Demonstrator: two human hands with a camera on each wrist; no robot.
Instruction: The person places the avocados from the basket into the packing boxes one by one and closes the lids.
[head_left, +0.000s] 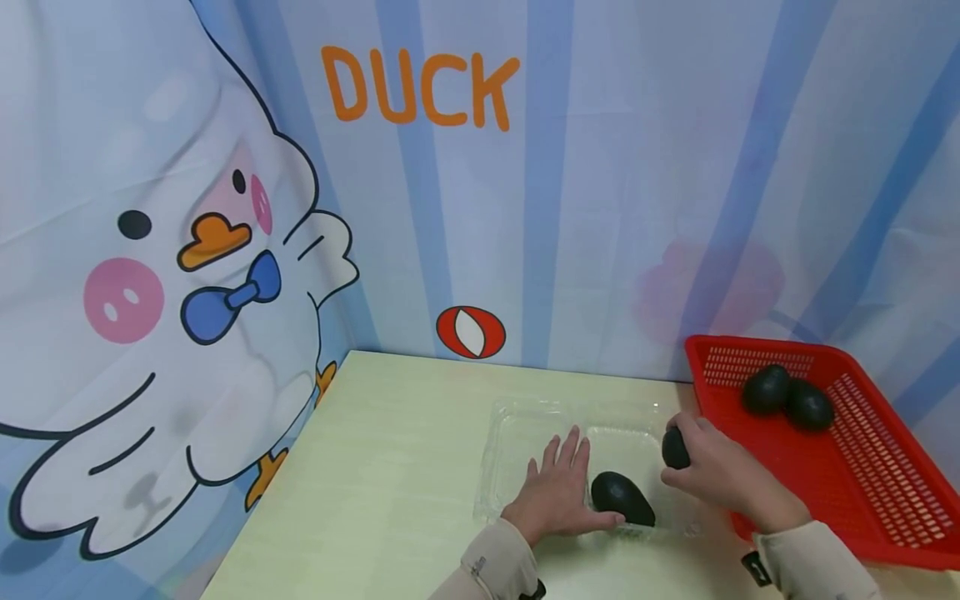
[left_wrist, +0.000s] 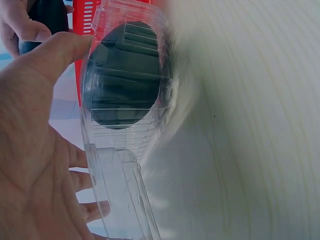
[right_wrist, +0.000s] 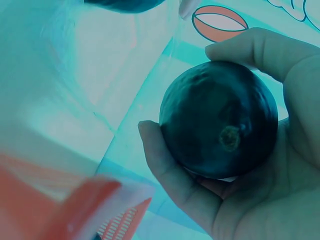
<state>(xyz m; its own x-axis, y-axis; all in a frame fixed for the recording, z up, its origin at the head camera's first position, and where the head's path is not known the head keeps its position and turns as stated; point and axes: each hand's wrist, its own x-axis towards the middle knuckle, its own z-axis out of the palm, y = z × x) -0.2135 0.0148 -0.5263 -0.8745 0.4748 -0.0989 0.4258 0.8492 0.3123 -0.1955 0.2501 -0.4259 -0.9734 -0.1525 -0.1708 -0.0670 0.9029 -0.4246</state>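
Note:
A dark avocado (head_left: 676,448) is gripped in my right hand (head_left: 716,471), above the right side of a clear plastic clamshell box (head_left: 525,417). The right wrist view shows the stem end of this avocado (right_wrist: 220,120), with fingers and thumb curled round it. Another avocado (head_left: 622,498) lies inside the box, near its front wall; through that wall the left wrist view shows the same avocado (left_wrist: 125,75). With fingers spread and straight, my left hand (head_left: 557,492) rests on the box, its thumb at the front rim beside the lying avocado.
To the right stands a red plastic basket (head_left: 795,483) with slotted sides, holding two avocados (head_left: 767,390) at its far end. A pale wood-patterned table (head_left: 405,467) lies under everything. Behind it hangs a printed duck curtain (head_left: 600,208).

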